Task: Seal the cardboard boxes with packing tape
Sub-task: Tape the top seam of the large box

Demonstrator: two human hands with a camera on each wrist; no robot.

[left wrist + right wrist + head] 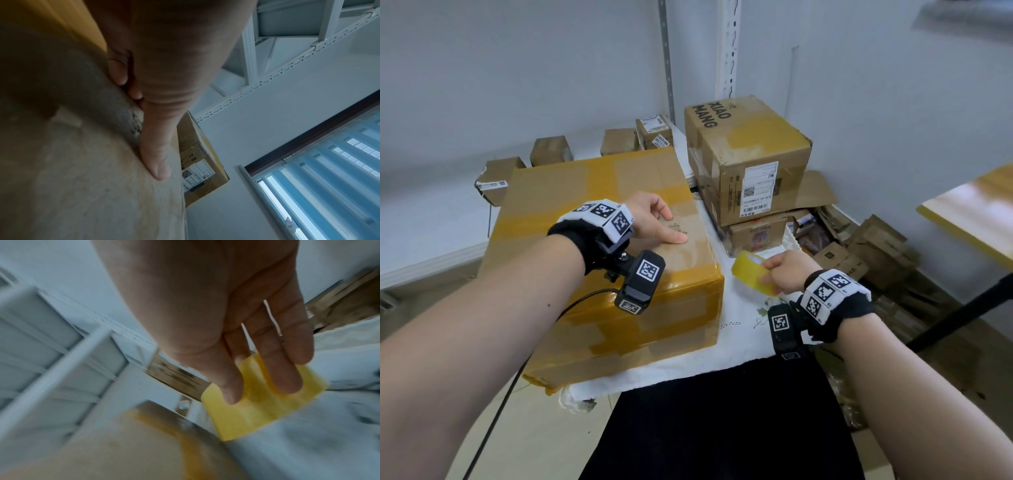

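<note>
Now: left hand (654, 219) pressing flat on big box (599, 260), right hand (787, 274) gripping tape roll (751, 275) beside box's right edge; find tape end first.

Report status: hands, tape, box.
Left hand rests on the big box, thumb flat. Right hand grips the yellow tape roll over the white cloth. Nothing blocking.

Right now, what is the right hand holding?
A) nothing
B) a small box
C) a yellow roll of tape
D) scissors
C: the right hand grips the yellow roll of tape beside the big box, fingers wrapped around it.
</note>
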